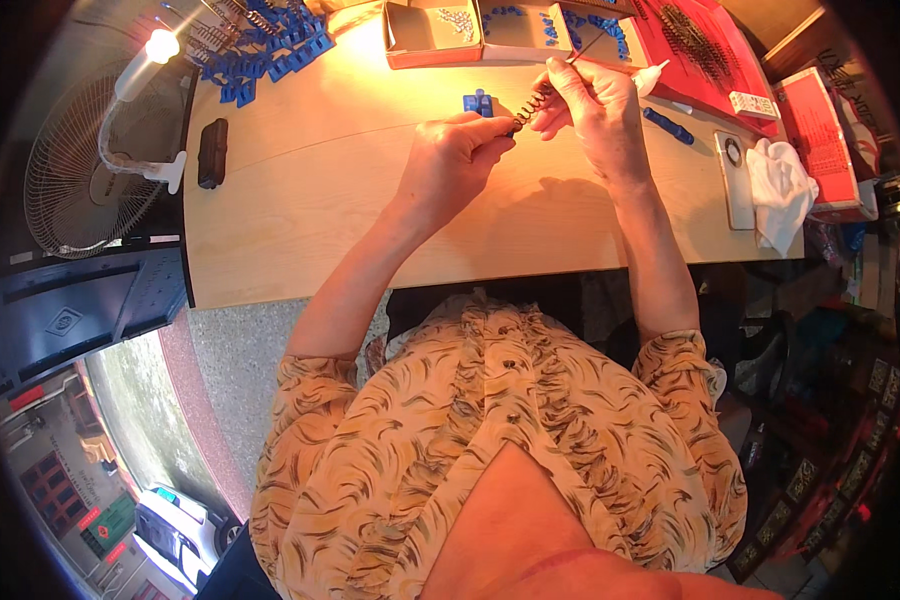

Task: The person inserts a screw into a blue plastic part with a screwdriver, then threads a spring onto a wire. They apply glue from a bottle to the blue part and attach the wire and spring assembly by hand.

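A dark coil spring (533,106) is stretched between my two hands over the wooden table. My left hand (455,155) pinches its near end between thumb and fingertips. At the other end, my right hand (598,110) closes its fingers around the coil. A thin dark rod (587,44) sticks out above my right fingers; whether it belongs to the spring or is a separate tool is hidden. Just beyond my left hand lies a small blue plastic part (478,103). To the right of my right hand is a longer blue piece (668,126).
Open boxes (432,62) of small white and blue parts line the back. A red tray (650,40) holds many dark springs. Blue parts (270,60) with springs lie back left, near a lamp (163,50). A phone (735,185) and white cloth (782,190) sit right.
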Available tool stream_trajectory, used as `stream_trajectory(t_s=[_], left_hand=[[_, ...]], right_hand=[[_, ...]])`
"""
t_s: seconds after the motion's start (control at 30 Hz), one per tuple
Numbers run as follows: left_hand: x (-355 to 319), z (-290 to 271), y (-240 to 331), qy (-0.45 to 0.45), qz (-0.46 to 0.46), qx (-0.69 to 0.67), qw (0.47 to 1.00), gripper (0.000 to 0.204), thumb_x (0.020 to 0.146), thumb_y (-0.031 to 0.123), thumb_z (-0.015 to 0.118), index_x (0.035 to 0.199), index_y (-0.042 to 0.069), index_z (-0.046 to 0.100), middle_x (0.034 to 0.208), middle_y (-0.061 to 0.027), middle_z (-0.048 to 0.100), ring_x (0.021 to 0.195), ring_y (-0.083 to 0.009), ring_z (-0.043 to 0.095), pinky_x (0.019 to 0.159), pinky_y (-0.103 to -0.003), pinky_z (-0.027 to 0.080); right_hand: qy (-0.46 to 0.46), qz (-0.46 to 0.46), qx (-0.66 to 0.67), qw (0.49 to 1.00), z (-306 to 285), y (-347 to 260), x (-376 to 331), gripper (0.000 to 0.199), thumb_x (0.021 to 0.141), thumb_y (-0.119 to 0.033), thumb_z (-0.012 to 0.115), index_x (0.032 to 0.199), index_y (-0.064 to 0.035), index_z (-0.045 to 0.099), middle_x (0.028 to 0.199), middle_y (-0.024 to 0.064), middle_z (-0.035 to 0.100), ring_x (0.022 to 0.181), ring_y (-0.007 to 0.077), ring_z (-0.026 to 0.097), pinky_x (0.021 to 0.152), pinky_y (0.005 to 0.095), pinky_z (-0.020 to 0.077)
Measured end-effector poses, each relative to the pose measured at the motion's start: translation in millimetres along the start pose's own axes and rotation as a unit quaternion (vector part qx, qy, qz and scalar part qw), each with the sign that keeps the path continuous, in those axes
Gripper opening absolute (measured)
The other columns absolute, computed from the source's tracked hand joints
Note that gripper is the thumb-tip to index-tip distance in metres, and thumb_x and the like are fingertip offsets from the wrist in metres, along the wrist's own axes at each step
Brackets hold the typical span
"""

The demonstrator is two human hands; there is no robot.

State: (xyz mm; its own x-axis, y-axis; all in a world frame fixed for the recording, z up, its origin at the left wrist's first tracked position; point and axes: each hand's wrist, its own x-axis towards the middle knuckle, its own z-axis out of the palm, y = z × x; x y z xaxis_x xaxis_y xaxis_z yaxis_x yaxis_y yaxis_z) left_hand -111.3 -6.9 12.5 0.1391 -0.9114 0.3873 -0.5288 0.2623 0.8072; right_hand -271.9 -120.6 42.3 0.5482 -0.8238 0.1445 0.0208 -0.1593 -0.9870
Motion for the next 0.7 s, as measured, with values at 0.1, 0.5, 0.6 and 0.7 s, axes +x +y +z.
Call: stream_trajectory(t_s=[0.1, 0.5, 0.6, 0.7], left_hand=[[-3, 4, -4, 0.016, 0.019, 0.002, 1.0, 0.02, 0.087, 0.003, 0.074, 0.107, 0.003, 0.077, 0.082, -0.0136, 0.073, 0.067, -0.0255, 0.069, 0.063, -0.034, 0.054], [6, 0, -19, -0.128, -0.179, -0.247, 0.944, 0.025, 0.097, 0.007, 0.071, 0.117, -0.007, 0.071, 0.098, -0.0095, 0.076, 0.088, -0.0155, 0.073, 0.083, -0.028, 0.059], [7, 1, -16, -0.134, -0.214, -0.305, 0.918, 0.026, 0.098, 0.01, 0.07, 0.118, -0.007, 0.071, 0.099, -0.0118, 0.076, 0.09, -0.0166, 0.073, 0.083, -0.028, 0.06], [7, 1, -15, -0.135, -0.245, -0.356, 0.892, 0.028, 0.098, 0.012, 0.072, 0.118, -0.007, 0.071, 0.099, -0.0119, 0.076, 0.09, -0.0165, 0.074, 0.083, -0.028, 0.061]], right_hand=[[0.032, 0.012, 0.038, 0.999, 2, 5, -3, 0.037, 0.108, -0.026, 0.056, 0.088, 0.004, 0.068, 0.069, 0.0069, 0.067, 0.056, 0.0122, 0.067, 0.051, 0.0254, 0.0554], [-0.096, -0.014, -0.102, 0.99, -11, -6, 11, 0.024, 0.101, -0.02, 0.068, 0.101, 0.0044, 0.07, 0.077, 0.0033, 0.068, 0.066, 0.0081, 0.064, 0.062, 0.0251, 0.0554], [-0.069, 0.016, -0.079, 0.994, -10, -3, 9, 0.023, 0.1, -0.02, 0.069, 0.101, 0.0033, 0.071, 0.077, 0.0029, 0.068, 0.065, 0.008, 0.064, 0.061, 0.0249, 0.0555], [-0.049, 0.043, -0.073, 0.995, -9, 4, 6, 0.021, 0.1, -0.018, 0.069, 0.101, 0.0028, 0.072, 0.077, 0.0026, 0.069, 0.065, 0.0076, 0.064, 0.06, 0.0244, 0.0555]])
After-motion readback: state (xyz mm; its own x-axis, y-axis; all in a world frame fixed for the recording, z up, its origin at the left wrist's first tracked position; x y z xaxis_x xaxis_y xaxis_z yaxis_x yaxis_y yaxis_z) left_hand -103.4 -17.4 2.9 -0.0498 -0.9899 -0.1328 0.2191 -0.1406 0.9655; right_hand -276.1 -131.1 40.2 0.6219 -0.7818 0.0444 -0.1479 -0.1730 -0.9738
